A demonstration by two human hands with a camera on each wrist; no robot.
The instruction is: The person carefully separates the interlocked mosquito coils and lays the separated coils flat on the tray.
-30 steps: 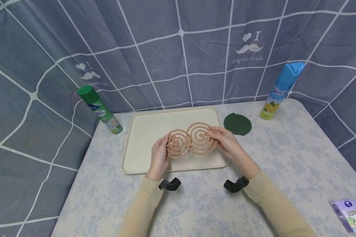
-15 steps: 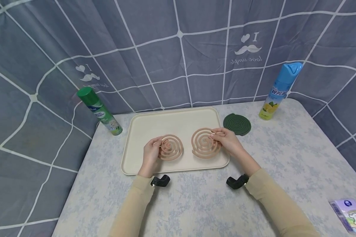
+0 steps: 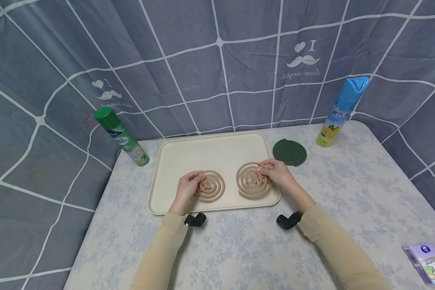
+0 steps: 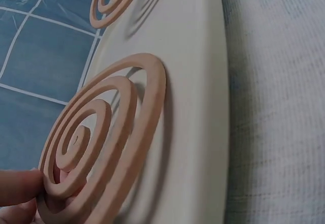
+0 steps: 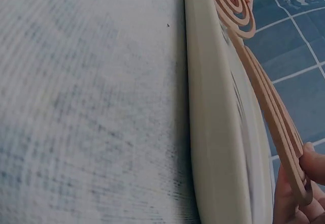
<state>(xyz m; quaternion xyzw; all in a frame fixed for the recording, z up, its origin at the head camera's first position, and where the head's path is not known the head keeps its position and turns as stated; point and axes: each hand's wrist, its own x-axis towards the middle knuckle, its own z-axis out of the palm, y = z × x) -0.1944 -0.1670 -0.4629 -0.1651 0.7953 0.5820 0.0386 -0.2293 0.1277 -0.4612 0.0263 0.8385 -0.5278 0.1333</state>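
Observation:
Two tan mosquito coils are held apart, low over the cream tray [image 3: 177, 153]. My left hand [image 3: 187, 189] pinches the left mosquito coil [image 3: 219, 187] by its outer side, with thumb and finger on the rings in the left wrist view. The right mosquito coil [image 3: 243, 181] is pinched at its right side by my right hand [image 3: 280, 175]. Shadows of the coils fall on the tray in the left wrist view. In the right wrist view the right coil [image 5: 269, 102] appears almost edge-on, tilted over the tray rim.
A green mosquito coil [image 3: 290, 152] lies just right of the tray. A green spray can [image 3: 125, 139] stands at the back left, a blue and yellow spray can [image 3: 338, 114] at the back right. A purple packet [image 3: 429, 264] lies at the front right. A grey curtain hangs behind.
The two tan coils, overlapping a second ago, have been drawn apart, the left one moving left. Both have then come down slightly toward the front of the tray.

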